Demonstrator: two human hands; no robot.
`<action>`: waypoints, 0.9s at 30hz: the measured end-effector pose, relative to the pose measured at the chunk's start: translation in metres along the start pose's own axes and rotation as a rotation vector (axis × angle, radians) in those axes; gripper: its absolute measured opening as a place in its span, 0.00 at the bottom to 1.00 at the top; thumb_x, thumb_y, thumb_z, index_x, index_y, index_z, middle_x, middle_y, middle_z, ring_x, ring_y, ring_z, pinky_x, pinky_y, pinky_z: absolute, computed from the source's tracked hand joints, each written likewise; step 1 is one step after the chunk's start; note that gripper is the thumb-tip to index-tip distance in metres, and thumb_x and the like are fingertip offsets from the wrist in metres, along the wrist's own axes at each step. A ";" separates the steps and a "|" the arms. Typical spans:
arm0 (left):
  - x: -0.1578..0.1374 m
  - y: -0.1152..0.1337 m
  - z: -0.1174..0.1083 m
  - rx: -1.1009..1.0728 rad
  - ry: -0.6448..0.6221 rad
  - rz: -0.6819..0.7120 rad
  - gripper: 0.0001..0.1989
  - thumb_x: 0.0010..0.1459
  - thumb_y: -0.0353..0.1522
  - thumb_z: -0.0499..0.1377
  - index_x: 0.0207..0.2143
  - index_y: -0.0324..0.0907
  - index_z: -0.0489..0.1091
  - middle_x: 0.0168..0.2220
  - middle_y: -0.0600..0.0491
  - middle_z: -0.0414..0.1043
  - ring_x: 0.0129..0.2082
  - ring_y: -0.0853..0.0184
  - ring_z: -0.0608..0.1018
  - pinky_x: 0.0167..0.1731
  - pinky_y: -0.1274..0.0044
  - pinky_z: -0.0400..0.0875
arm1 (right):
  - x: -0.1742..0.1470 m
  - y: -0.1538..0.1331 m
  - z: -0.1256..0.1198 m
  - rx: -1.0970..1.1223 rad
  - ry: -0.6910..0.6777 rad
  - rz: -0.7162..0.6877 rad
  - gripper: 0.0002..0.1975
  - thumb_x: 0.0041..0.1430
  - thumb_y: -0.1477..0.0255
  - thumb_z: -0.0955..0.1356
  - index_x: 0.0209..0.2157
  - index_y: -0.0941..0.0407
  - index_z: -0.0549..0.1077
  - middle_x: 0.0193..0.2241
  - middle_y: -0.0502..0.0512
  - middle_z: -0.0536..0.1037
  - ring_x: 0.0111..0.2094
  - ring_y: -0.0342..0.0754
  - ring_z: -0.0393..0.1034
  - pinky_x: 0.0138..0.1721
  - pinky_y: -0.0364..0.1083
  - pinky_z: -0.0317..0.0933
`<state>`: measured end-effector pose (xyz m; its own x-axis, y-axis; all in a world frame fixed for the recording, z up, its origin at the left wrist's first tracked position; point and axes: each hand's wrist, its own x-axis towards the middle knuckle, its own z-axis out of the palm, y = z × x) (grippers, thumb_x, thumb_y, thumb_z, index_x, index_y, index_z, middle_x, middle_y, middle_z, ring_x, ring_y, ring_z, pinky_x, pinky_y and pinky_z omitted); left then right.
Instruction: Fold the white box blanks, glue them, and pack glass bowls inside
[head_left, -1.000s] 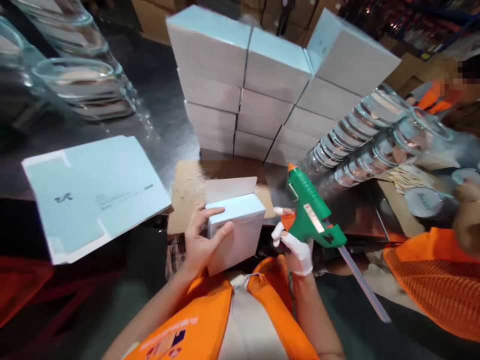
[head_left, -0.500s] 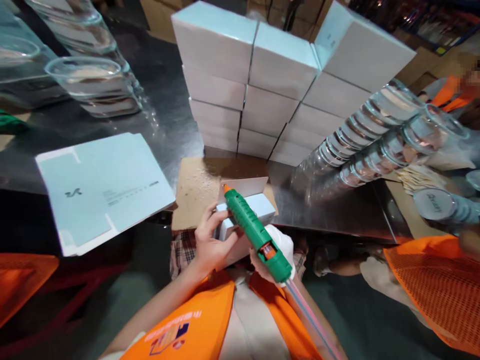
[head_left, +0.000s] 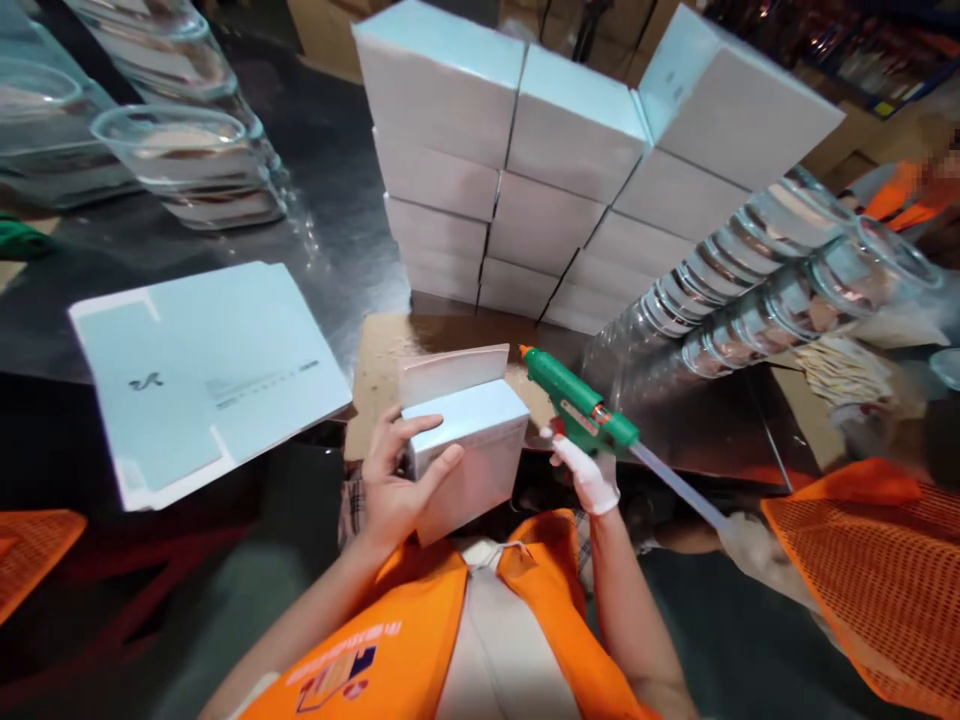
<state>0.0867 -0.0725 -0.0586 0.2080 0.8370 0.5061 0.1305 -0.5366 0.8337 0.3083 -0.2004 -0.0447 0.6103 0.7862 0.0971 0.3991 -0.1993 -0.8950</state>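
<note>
A small white box leans at the table's front edge, over a piece of cardboard. One flap stands up along its far side. My left hand grips the box at its left end, thumb on the near face and fingers over the top. To the right of the box, my right hand, partly covered in white, holds a green glue gun by its handle. The gun's orange nozzle points up and left, and a long translucent glue stick sticks out of its back.
Stacked white boxes rise behind the cardboard. Clear plastic containers stand in stacks at the left and right. Flat printed cartons lie at left, overhanging the edge. A person in an orange vest is close by on the right.
My right hand has swung the glue gun away from the box to the right. The top near panel now lies folded down, and my left thumb has moved onto the box's near face.
</note>
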 end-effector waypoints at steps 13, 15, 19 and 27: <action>0.006 0.006 -0.006 -0.181 -0.150 -0.106 0.16 0.56 0.48 0.71 0.40 0.48 0.81 0.43 0.50 0.79 0.56 0.55 0.78 0.55 0.68 0.74 | 0.042 -0.041 -0.019 0.232 0.028 0.248 0.25 0.47 0.53 0.80 0.41 0.55 0.83 0.37 0.56 0.87 0.39 0.53 0.81 0.41 0.48 0.75; 0.003 0.007 -0.001 -0.227 -0.194 -0.101 0.18 0.55 0.49 0.72 0.39 0.46 0.80 0.42 0.49 0.79 0.56 0.54 0.79 0.56 0.66 0.75 | 0.044 -0.056 -0.008 0.420 -0.138 0.223 0.30 0.42 0.55 0.83 0.45 0.56 0.83 0.42 0.57 0.87 0.42 0.54 0.81 0.45 0.51 0.76; 0.001 0.005 0.010 -0.291 -0.152 -0.104 0.18 0.56 0.48 0.72 0.40 0.46 0.76 0.48 0.48 0.78 0.56 0.55 0.80 0.55 0.67 0.76 | 0.050 -0.064 0.001 0.523 -0.169 0.223 0.32 0.38 0.51 0.84 0.42 0.54 0.84 0.40 0.54 0.87 0.41 0.54 0.81 0.48 0.53 0.76; 0.021 0.000 0.008 -0.425 -0.155 -0.061 0.18 0.59 0.43 0.72 0.45 0.48 0.71 0.46 0.51 0.76 0.50 0.59 0.80 0.51 0.67 0.77 | 0.038 -0.056 -0.019 0.186 -0.494 -0.424 0.28 0.61 0.45 0.74 0.52 0.51 0.83 0.59 0.63 0.80 0.60 0.58 0.76 0.64 0.58 0.67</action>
<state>0.0987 -0.0555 -0.0501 0.3588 0.8226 0.4411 -0.2555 -0.3680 0.8940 0.3219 -0.1702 0.0176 0.0245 0.9581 0.2853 0.3834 0.2545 -0.8878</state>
